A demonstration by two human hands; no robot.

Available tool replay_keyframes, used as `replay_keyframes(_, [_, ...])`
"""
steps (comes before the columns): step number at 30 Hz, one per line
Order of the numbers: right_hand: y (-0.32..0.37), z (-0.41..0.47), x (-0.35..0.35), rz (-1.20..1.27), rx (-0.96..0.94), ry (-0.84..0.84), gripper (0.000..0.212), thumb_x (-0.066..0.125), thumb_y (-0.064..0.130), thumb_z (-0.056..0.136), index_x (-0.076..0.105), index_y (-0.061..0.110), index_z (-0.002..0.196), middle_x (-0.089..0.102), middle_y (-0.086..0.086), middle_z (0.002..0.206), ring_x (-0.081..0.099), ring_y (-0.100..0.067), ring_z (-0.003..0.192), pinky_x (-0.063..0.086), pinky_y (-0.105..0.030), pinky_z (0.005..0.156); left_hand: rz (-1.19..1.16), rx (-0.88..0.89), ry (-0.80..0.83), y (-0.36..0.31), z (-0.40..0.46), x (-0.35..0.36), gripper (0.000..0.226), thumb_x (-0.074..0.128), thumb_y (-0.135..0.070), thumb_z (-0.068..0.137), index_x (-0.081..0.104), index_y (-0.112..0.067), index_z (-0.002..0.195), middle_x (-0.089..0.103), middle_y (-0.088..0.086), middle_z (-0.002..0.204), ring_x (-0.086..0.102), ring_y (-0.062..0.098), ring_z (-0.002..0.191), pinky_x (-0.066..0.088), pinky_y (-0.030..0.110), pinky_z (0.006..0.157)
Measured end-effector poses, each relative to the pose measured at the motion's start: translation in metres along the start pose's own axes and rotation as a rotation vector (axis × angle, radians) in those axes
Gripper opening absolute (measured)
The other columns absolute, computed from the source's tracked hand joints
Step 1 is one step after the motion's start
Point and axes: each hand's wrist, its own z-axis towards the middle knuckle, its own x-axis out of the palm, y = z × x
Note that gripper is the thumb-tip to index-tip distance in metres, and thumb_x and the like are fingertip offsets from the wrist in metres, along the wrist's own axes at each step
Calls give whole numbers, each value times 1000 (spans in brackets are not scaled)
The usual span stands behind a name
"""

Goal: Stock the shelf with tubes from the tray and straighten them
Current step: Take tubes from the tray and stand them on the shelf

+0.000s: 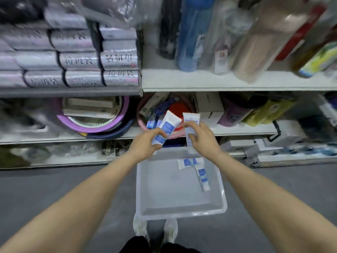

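left hand: your left hand (148, 141) is wrapped around a white-and-blue tube (166, 127), thumb and fingers pinching its lower end. So it's full, not free.

right hand: your right hand (201, 136) has a second tube (190, 125) clamped the same way, fingers over the middle of it and the cap end poking out below the palm.

tube angles: the left one leans up and to the right, flat crimped end toward the shelf. The right one stands closer to straight up, crimped end on top. Their top ends are near each other but not touching.

where they're headed: the pink basin (141, 123) on the middle shelf (237, 131) sits right behind both tubes, already holding a jumble of small boxes and tubes. That looks like your drop spot, straight ahead and slightly up from both hands. The left tube is nearer the basin's middle, I'd say.

arms: both forearms reach forward and converge over the far end of the tray (180, 212), wrists roughly level.

still in the tray: two loose tubes (203, 178) lie near its far right corner, one across, one lengthwise. The rest is bare.

heads up: the picture's smeary, so I can't read the labels.
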Motion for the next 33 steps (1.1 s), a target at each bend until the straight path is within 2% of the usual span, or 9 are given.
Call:
replay_keyframes(2, [24,12,-34,21,-85,-64,40,52,9,88,54,28,123,55,-12,116,52,-33,103,43,-35,83,-27,58,-87,-21,-5,-29,38,72,-15,77,57,-40,101,63,-14,107,60,17,94,47,34,84])
replay_keyframes(4, [50,23,-67,13,-187,-139,35,50,12,90,56,27,121,57,-12,108,53,-33,100,43,-37,83,-17,130,-197,-42,-12,-60,45,73,-16,76,51,-44,104,64,-13,110,61,16,97,48,35,86])
replay_keyframes(9, [120,43,-145,30,-435,-271,30,41,22,93,57,27,118,58,-9,106,54,-28,98,39,-32,79,-57,277,-485,-91,-33,-139,41,72,-19,78,54,-44,106,62,-20,111,58,6,92,47,32,82])
replay_keyframes(12, [161,50,-190,82,-558,-345,25,45,19,95,58,29,115,56,-2,99,52,-16,86,37,-29,74,-100,353,-605,-117,-45,-185,38,73,-20,81,57,-44,106,62,-24,111,60,3,94,52,34,83])
replay_keyframes(15, [200,60,-235,132,-632,-385,26,46,18,97,58,32,115,57,2,97,44,1,68,33,-25,71,-96,397,-701,-141,-50,-229,35,70,-22,84,59,-42,110,62,-19,112,61,7,92,54,36,82])
replay_keyframes(19, [243,76,-287,186,-689,-469,27,45,17,96,58,31,115,61,13,104,45,10,70,34,-20,70,-93,485,-792,-166,-47,-282,35,66,-20,87,60,-41,115,63,-18,115,63,16,93,53,44,84])
replay_keyframes(24, [282,105,-338,191,-681,-613,26,45,16,94,58,29,112,58,19,105,47,0,76,39,-27,76,-83,559,-882,-196,-22,-338,36,63,-19,89,60,-37,120,61,-20,119,63,13,97,53,42,88])
replay_keyframes(29, [301,147,-371,157,-661,-702,22,49,19,91,59,29,109,62,14,106,45,-12,78,45,-38,80,-13,601,-894,-213,22,-374,41,60,-15,90,58,-36,125,59,-16,127,57,9,111,49,40,95])
replay_keyframes(33, [310,185,-384,163,-626,-727,20,51,20,91,59,31,105,64,6,108,45,-15,78,46,-38,81,0,589,-904,-216,59,-383,43,61,-13,88,59,-37,124,61,-9,125,57,14,108,48,42,94])
